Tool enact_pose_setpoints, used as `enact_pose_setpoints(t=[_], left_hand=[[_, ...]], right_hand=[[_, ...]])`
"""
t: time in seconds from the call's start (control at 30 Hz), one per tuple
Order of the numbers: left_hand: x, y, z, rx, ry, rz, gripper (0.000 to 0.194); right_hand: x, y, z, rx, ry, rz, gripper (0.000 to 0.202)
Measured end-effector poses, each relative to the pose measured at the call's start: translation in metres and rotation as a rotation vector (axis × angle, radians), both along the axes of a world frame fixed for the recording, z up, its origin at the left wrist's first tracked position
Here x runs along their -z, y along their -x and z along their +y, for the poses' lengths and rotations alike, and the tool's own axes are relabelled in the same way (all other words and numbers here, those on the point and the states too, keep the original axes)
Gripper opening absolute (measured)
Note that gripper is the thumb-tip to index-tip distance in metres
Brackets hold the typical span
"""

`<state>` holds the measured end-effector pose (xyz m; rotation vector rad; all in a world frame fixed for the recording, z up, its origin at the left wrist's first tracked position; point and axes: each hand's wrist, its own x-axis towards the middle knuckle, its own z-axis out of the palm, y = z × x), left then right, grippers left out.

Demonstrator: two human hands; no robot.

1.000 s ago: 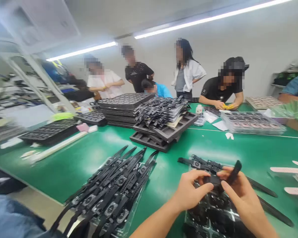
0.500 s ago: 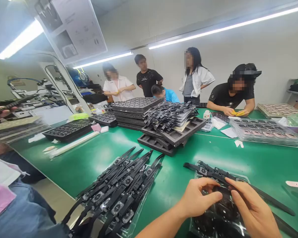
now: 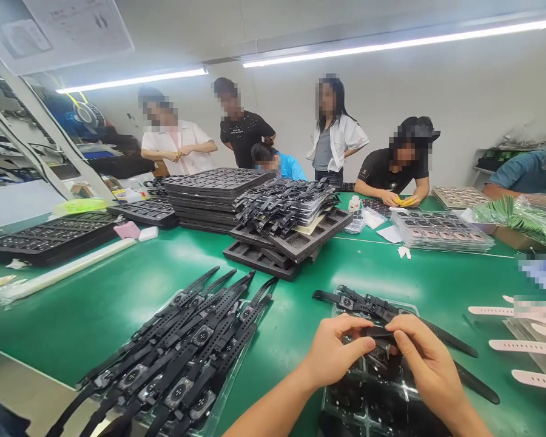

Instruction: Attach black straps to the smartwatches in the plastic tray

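At the lower right my left hand and my right hand pinch a black watch strap between them, fingertips close together. A watch case under the strap is partly hidden by my fingers. Below my hands lies a clear plastic tray with dark, shiny compartments. Across its far end lie black smartwatches with their straps on, backs up. One long strap end sticks out to the right past my right hand.
Left of my hands, another clear tray bears several black smartwatches. Black foam trays are stacked mid-table, more watches on a nearby pile. Pink straps lie at the right edge. Several people work or stand across the green table.
The view has swung to the right, bringing the pink straps and another seated person further into sight. My hands have lifted the black strap slightly, so more of it shows between my fingers.
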<state>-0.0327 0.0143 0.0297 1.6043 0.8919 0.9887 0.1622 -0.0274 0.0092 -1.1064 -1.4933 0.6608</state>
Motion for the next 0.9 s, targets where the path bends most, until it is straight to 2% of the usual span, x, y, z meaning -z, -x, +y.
enact_pose_setpoints(t=[0.2, 0.27, 0.4, 0.5, 0.67, 0.8, 0.9], left_hand=[[-0.002, 0.005, 0.006, 0.040, -0.016, 0.152, 0.025], [0.001, 0.003, 0.007, 0.028, 0.031, 0.097, 0.028], [0.008, -0.002, 0.006, -0.017, 0.146, -0.104, 0.032], [0.014, -0.006, 0.004, -0.030, 0.143, -0.101, 0.029], [0.021, -0.010, 0.002, -0.071, 0.248, -0.167, 0.041], [0.019, -0.009, 0.001, -0.117, 0.154, -0.065, 0.033], [0.014, -0.006, -0.001, -0.089, 0.082, 0.053, 0.028]], right_hand=[[-0.006, -0.001, 0.007, -0.038, 0.008, -0.203, 0.022], [-0.003, 0.000, 0.008, -0.008, 0.022, -0.206, 0.023], [0.007, 0.003, 0.007, 0.139, 0.002, -0.108, 0.030], [0.012, 0.000, 0.006, 0.119, 0.015, -0.139, 0.030], [0.018, -0.014, 0.010, 0.071, -0.016, -0.249, 0.033], [0.029, -0.022, 0.017, 0.032, -0.063, -0.303, 0.031], [0.036, -0.025, 0.018, 0.006, -0.060, -0.328, 0.031]])
